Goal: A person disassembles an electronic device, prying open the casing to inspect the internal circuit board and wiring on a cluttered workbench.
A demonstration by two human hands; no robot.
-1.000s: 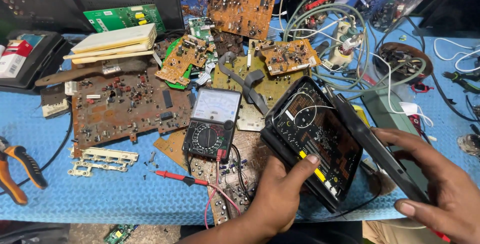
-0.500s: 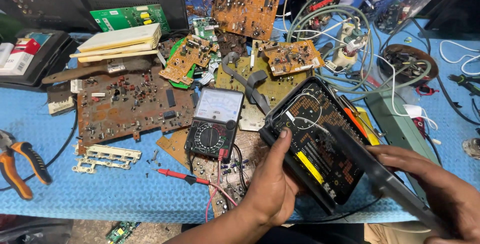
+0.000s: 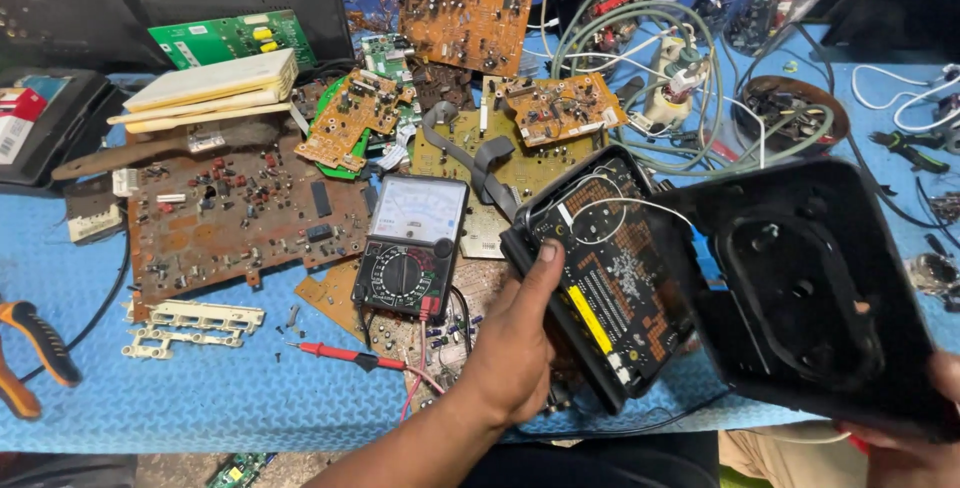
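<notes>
My left hand (image 3: 515, 348) grips the near edge of an opened black device half (image 3: 610, 268), its brown circuit board with a yellow part and white wires facing up. My right hand (image 3: 905, 443), mostly cut off at the lower right corner, holds the black plastic back cover (image 3: 810, 288), swung open and away to the right with its hollow inside showing. Just left of my left hand an analog multimeter (image 3: 408, 248) lies on the blue mat, with its red probe (image 3: 340, 353) in front of it.
Several bare circuit boards cover the blue mat (image 3: 200, 398): a large brown one (image 3: 240, 213) at left, orange ones (image 3: 468, 3) at the back. Orange-handled pliers (image 3: 30, 353) lie at the left edge. Tangled grey cables (image 3: 640, 58) fill the back right.
The back cover has swung wide open to the right in my right hand, away from the board half. My left hand still holds the board half, now more upright.
</notes>
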